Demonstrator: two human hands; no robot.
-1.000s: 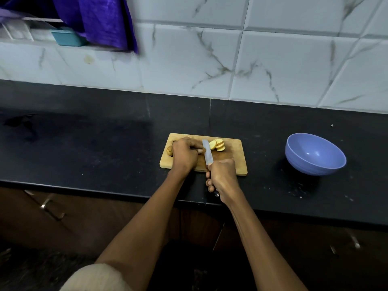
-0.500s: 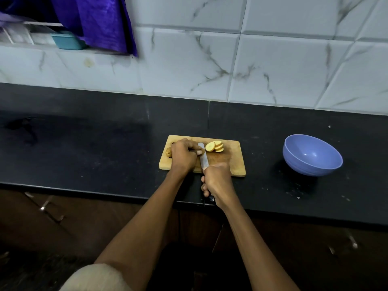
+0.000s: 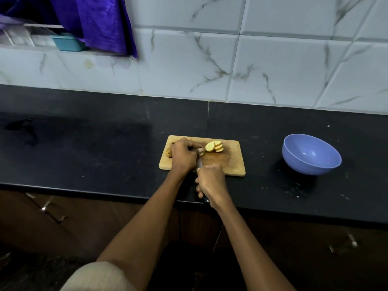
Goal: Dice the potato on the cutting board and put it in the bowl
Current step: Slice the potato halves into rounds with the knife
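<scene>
A wooden cutting board [image 3: 233, 162] lies on the black counter. My left hand [image 3: 183, 155] grips the uncut part of the potato [image 3: 168, 152], whose brown end shows at the hand's left. Several yellow potato slices [image 3: 214, 146] lean together just right of my fingers. My right hand [image 3: 211, 182] grips the knife handle at the board's near edge. The knife blade [image 3: 199, 162] runs up beside my left fingers and is mostly hidden between the hands. A blue bowl [image 3: 311, 154] sits to the right on the counter, and nothing shows inside it.
The black counter [image 3: 84, 154] stretches left and right, with a marbled tile wall behind it. A purple cloth [image 3: 98, 22] and a teal container [image 3: 68, 43] sit at the upper left ledge. Dark cabinet fronts with handles [image 3: 52, 208] lie below the counter edge.
The knife has moved left and down against my left fingers, so less of the blade shows. My right hand has drawn slightly towards me. The slices have stayed in place.
</scene>
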